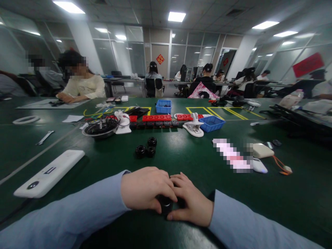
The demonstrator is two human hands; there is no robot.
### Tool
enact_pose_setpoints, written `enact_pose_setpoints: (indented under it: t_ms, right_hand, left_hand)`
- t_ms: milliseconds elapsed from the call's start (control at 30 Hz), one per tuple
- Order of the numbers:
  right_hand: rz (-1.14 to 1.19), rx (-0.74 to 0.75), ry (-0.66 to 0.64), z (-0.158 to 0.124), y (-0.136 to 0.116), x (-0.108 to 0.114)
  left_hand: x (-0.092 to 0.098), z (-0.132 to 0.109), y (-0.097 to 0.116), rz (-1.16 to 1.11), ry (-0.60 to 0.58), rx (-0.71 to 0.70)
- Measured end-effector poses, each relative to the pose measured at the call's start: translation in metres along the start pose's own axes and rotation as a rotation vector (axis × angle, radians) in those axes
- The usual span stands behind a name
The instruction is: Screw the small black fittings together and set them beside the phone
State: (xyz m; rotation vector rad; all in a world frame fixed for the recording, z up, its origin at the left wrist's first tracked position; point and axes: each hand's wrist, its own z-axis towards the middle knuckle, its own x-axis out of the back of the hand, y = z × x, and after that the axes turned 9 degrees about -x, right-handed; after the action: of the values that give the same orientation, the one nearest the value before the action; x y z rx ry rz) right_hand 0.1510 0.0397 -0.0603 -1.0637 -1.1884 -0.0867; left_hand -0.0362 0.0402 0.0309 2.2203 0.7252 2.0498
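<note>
Both my hands rest on the green table [186, 159] close to me, fingers curled round a small black part [166, 204] between them. My left hand [146, 188] covers its left side and top. My right hand [190, 204] pinches it from the right, thumb under it. Most of the part is hidden by the fingers. Three black round parts [146, 148] lie grouped a little farther out, straight ahead of my hands.
A white flat device [49, 174] lies at the left, a wrench [44, 137] beyond it. Ahead are a round black-and-silver unit [100, 128], red and black blocks in rows [157, 120], two blue bins [211, 123], white clamps [194, 127]. A seated person [80, 83] works at the far left.
</note>
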Motion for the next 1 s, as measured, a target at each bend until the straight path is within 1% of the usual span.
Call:
enact_pose_setpoints:
  t_ms: [267,467,767,867,933,1000]
  right_hand:
    - [-0.003,-0.022,-0.012,0.001,-0.001,0.001]
    - [-0.011,-0.035,-0.024,-0.001,-0.003,0.001]
    - [-0.027,-0.011,0.006,0.000,-0.003,-0.001]
    - [-0.033,-0.007,0.006,0.000,-0.003,-0.002]
    - [-0.041,-0.011,-0.006,0.000,-0.004,-0.002]
    - [-0.049,-0.021,-0.016,0.000,-0.004,-0.001]
  left_hand:
    - [-0.002,-0.001,-0.006,-0.013,0.017,-0.006]
    - [-0.005,0.000,-0.003,-0.015,0.027,0.018]
    - [-0.008,-0.002,0.002,0.037,0.024,0.089]
    - [-0.009,-0.002,0.005,0.063,0.040,0.106]
    - [-0.011,-0.002,0.007,0.076,0.058,0.138]
    - [-0.011,-0.001,0.011,0.089,0.058,0.204]
